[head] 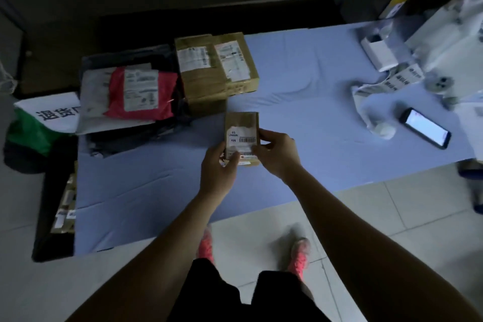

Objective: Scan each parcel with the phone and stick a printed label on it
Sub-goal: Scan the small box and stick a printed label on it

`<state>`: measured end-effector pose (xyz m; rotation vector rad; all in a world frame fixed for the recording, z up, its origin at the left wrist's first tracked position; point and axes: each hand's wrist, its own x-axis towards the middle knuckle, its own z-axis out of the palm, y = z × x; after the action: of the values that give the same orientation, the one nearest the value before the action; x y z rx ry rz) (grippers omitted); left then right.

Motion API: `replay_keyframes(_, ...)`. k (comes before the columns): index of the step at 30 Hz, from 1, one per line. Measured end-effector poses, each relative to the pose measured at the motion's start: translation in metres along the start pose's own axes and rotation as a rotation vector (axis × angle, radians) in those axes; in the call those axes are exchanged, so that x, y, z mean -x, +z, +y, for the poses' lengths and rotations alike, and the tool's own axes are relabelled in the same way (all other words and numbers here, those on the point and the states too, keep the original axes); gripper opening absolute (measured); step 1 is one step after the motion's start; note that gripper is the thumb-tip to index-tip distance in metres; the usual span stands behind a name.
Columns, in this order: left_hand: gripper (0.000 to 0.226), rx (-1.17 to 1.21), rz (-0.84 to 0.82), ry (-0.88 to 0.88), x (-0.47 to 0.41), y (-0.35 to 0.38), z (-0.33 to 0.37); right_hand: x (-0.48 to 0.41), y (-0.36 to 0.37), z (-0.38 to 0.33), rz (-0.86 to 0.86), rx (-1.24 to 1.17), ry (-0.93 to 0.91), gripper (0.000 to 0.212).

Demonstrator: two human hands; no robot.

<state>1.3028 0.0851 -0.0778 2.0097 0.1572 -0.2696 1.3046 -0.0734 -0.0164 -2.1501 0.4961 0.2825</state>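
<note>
- Your left hand (218, 165) grips the lower left corner of the small brown cardboard parcel (241, 123), and your right hand (277, 154) pinches its right edge. You hold it at the centre of the frame, over the pale blue table top (300, 81).
- A white printed barcode label (241, 137) lies on the parcel's face. It looks stuck or nearly so, so this parcel is probably close to finished once you press it flat.
- The black phone (424, 128) lies on the table at the right of the frame with its screen lit, well apart from both hands. Its scan is likely done.
- The white label printer (376, 52) sits at the upper right, with a strip of printed labels (402, 78) trailing from it, ready for more parcels.
- At the left sit a red plastic mailer (117, 97) and two brown cardboard boxes (201, 81) on grey and black bags. Each shows a shipping sheet, but whether you have labelled them cannot be told, so the count left is unclear.
</note>
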Motion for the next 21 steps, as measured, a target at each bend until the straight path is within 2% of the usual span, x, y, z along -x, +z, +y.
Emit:
replay_keyframes(5, 0.038, -0.022, -0.055, 0.075, 0.009, 0.106, 0.064, -0.011, -0.11, 0.059, 0.051, -0.045, -0.016, 0.044)
replay_keyframes(10, 0.039, 0.004, -0.076, 0.044, 0.019, 0.202, 0.114, -0.034, -0.199, 0.122, 0.024, 0.021, -0.025, 0.043)
replay_keyframes(17, 0.046, 0.041, -0.126, -0.028, 0.009, 0.268, 0.136, -0.069, -0.23, 0.171, 0.011, 0.034, 0.032, 0.038)
replay_keyframes(21, 0.057, 0.085, 0.005, -0.084, -0.001, 0.282, 0.132, -0.083, -0.236, 0.182, -0.042, -0.081, 0.067, 0.033)
